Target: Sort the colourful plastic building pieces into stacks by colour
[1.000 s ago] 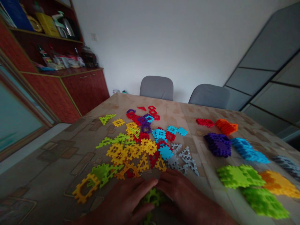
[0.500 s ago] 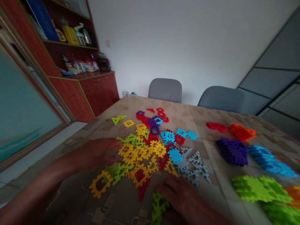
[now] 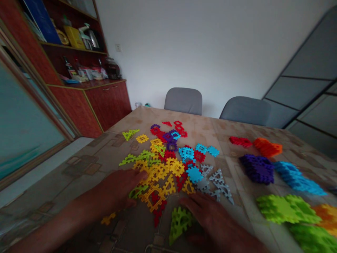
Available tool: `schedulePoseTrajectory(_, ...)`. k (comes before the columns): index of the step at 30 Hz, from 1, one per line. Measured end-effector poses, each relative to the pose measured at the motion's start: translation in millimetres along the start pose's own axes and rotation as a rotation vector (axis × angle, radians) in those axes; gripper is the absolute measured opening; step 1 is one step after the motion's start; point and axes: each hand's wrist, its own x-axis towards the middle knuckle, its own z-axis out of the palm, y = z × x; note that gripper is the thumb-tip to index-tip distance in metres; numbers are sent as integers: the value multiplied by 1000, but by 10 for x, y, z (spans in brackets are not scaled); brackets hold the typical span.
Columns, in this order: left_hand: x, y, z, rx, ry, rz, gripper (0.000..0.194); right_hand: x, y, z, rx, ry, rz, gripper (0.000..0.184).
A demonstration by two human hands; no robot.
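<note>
A loose heap of interlocking plastic waffle blocks in yellow, red, blue, purple, grey and green lies mid-table. My left hand rests at the heap's lower left edge, fingers on yellow pieces, and holds nothing I can see. A small corner of a yellow piece shows beneath it. My right hand lies at the lower right, its fingers spread next to a green triangular block. Grey blocks sit just beyond those fingers.
Sorted stacks of red, orange, purple, blue, lime and green blocks stand on the right of the patterned table cover. Grey chairs stand beyond the far edge. A red wooden cabinet stands at the left.
My left hand has moved right and down onto the heap's yellow pieces, covering most of a yellow frame piece. The green triangular block sits slightly higher in view.
</note>
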Motion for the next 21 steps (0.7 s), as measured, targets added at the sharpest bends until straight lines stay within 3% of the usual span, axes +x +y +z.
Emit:
schedulePoseTrajectory(4,-14,-73,121,-12,82,30,59,-28,53,-32,-1,24,18,36)
schedulePoseTrajectory(6,-1,-63,84,-14,96,38,57,-28,61,-40,2,21,14,22)
schedulePoseTrajectory(9,38,38,-36,-31,92,22,54,-22,55,-43,9,27,-7,15)
schedulePoseTrajectory(12,102,273,-133,-84,59,34,56,-16,35,-35,23,46,-33,17)
schedulePoseTrajectory(15,170,648,-147,-187,14,29,63,-19,18,-41,31,43,-41,19)
schedulePoseTrajectory(18,212,1038,-76,-225,7,14,73,-32,50,-85,31,57,-22,24)
schedulePoseTrajectory(21,240,1293,45,-206,-47,34,76,-48,138,-148,53,129,-29,33)
